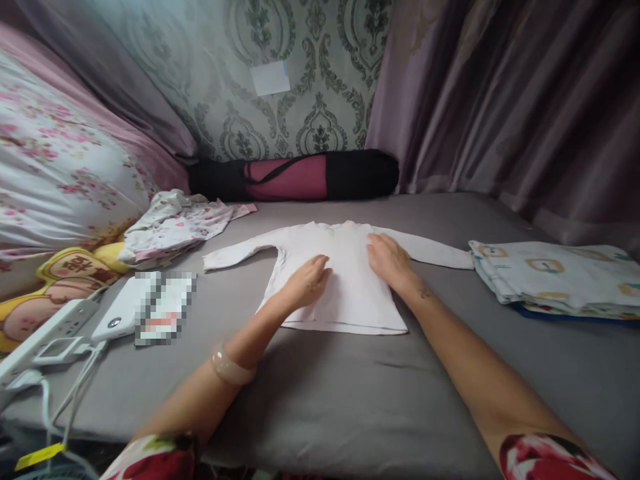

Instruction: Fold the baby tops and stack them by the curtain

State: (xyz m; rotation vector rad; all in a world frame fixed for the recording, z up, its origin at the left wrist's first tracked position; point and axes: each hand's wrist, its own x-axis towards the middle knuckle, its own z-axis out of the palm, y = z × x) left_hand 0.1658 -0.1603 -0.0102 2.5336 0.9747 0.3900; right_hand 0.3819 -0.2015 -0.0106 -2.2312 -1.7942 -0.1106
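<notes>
A small white long-sleeved shirt lies flat on the grey bed sheet, sleeves spread to both sides. My left hand rests palm down on the shirt's left half, fingers stretched out. On the right half near the collar, my right hand lies flat with fingers extended. Neither hand holds anything. A pale bangle sits on my left wrist.
A folded stack of printed cloths lies at the right. Crumpled floral garments sit at the back left, beside a floral pillow. A black and pink roll bag lines the wall. A power strip, a white device and cables lie at left.
</notes>
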